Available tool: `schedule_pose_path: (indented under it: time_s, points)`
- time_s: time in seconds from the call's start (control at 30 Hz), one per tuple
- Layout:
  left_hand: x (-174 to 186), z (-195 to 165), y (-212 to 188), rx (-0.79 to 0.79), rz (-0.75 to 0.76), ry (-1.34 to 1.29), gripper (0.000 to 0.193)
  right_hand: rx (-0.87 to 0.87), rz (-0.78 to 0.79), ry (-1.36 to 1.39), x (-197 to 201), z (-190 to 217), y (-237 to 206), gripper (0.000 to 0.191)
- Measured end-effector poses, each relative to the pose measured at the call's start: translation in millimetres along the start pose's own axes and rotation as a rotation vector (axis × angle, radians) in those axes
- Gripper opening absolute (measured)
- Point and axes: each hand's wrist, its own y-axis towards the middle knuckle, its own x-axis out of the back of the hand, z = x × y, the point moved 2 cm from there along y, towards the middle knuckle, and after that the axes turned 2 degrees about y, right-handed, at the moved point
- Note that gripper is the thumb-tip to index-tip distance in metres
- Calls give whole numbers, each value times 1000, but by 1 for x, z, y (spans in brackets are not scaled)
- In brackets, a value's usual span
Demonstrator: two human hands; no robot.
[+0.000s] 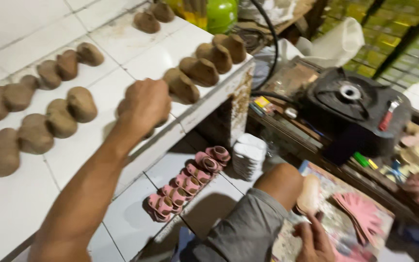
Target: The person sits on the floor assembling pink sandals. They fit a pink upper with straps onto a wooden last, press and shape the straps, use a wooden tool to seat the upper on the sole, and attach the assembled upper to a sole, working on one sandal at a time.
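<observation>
left hand point(146, 104) closed on brown shoe form point(124, 109) on white tile shelf point(122, 46) (many more there). right hand point(314, 237) grips pale sole point(309, 195).

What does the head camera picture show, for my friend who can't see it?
A person's left hand grips a brown shoe last at the edge of a white tiled shelf lined with more lasts. Their right hand rests low by a pale sole. Small pink sandals sit below.

pink sandals point(186, 184) – row on floor | gas stove point(352, 102) – right | green bottle point(221, 14) – top
</observation>
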Motion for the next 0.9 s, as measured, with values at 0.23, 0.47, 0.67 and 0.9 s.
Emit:
schedule_pose_path:
  time_s: [0.23,0.47,0.67,0.9]
  points:
    - [25,-73,-144,-532,-151,-386,23,-715,357,687,-35,53,-53,71]
    - [-85,-206,-133,-1149,89,-641,19,-1115,117,1000,33,18,-83,59]
    - [-214,-373,-91,-1569,-130,-248,15,-991,-209,822,107,-4,-123,71]
    - [-256,-446,-70,-1772,-24,140,17,-839,-294,1041,120,4,-124,70]
